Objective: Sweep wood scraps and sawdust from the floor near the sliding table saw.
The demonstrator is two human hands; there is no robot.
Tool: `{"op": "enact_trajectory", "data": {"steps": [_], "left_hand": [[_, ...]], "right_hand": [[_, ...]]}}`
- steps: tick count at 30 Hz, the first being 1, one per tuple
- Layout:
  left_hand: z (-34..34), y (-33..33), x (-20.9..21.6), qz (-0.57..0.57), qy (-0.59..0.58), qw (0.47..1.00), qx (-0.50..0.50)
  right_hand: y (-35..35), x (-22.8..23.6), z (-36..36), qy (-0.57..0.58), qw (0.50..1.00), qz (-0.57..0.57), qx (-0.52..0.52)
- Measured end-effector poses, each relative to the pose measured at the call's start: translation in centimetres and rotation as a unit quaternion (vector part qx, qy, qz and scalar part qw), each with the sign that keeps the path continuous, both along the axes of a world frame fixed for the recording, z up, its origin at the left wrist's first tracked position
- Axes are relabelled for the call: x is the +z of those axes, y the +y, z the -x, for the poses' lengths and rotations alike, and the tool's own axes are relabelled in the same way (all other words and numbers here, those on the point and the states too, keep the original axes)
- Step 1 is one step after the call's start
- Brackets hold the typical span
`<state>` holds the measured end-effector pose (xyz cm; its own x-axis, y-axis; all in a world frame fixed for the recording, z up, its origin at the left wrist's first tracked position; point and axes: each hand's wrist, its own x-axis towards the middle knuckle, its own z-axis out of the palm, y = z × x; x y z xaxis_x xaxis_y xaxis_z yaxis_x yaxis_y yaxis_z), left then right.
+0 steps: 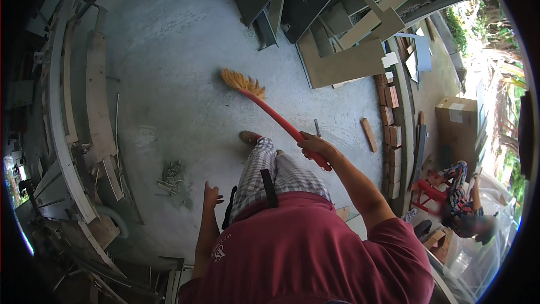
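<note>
A broom [275,117] with a red handle and straw-coloured bristles [243,81] slants across the grey floor in front of me. My right hand [316,145] is wrapped round the upper part of its handle, near the end. The bristles are at the floor, ahead and to the left of that hand. At my left side hangs my left hand [212,194], with one finger stretched out and nothing seen in it. On the floor left of this hand lies a small heap of scraps and dust [173,179].
Stacked boards [343,62] lean at the front right. A row of bricks [388,112] lines the right ledge; a loose wood piece [368,134] lies nearby. Planks [100,95] run along the left. Beyond the ledge, a person [458,197] sits by a red stool [430,196] and a cardboard box [455,118].
</note>
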<state>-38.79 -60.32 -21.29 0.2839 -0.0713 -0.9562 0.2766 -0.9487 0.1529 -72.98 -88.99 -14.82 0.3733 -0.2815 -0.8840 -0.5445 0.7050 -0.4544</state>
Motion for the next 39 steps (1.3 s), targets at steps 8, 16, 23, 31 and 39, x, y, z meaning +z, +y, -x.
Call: {"op": "enact_trajectory", "data": {"steps": [8,16,23,31,39], "left_hand": [[-5.2,-3.1,0.7,0.028,-0.153,0.988,-0.010],[7.8,-26.7,27.5,0.620,-0.201,0.690,-0.315],[20.7,-24.9,38.4,0.872,-0.123,0.368,-0.298],[26.8,-19.5,38.3,0.921,-0.079,0.331,-0.189],[20.4,-16.3,23.9,0.570,-0.257,0.547,-0.557]], "right_hand": [[4.0,4.6,3.9,0.012,0.996,-0.040,-0.076],[5.7,-0.4,3.6,0.041,0.987,-0.069,-0.143],[6.5,-0.8,3.2,0.010,0.984,-0.082,-0.159],[9.0,-2.2,6.5,-0.006,0.985,-0.078,-0.156],[11.1,-4.0,2.4,-0.077,0.986,0.009,-0.145]]}}
